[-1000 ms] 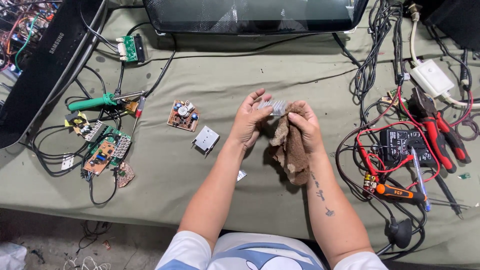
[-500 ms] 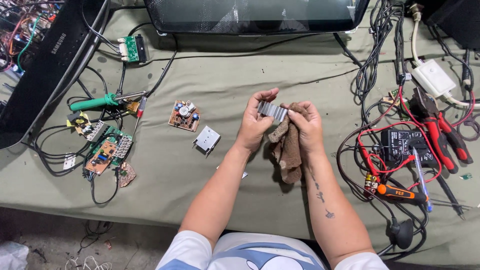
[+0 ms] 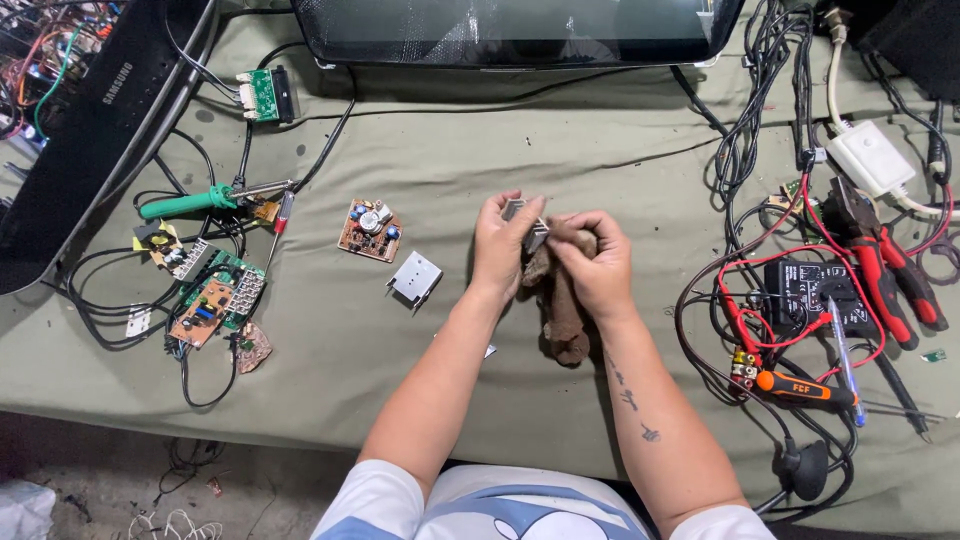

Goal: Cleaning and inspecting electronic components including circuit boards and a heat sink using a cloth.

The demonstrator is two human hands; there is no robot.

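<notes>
Head view shows, at nine o'clock, a green-handled soldering iron (image 3: pixel 190 203) and a cluster of small green and brown circuit boards (image 3: pixel 212 296) lying among black cables. At centre, the left hand (image 3: pixel 503 245) pinches a small ribbed grey metal part (image 3: pixel 527 224), while the right hand (image 3: pixel 596 266) presses a crumpled brown cloth (image 3: pixel 562 310) against it, fingers closed. The part could slip from so light a pinch. At three o'clock, tangled red test leads (image 3: pixel 745 300) could snag a forearm.
</notes>
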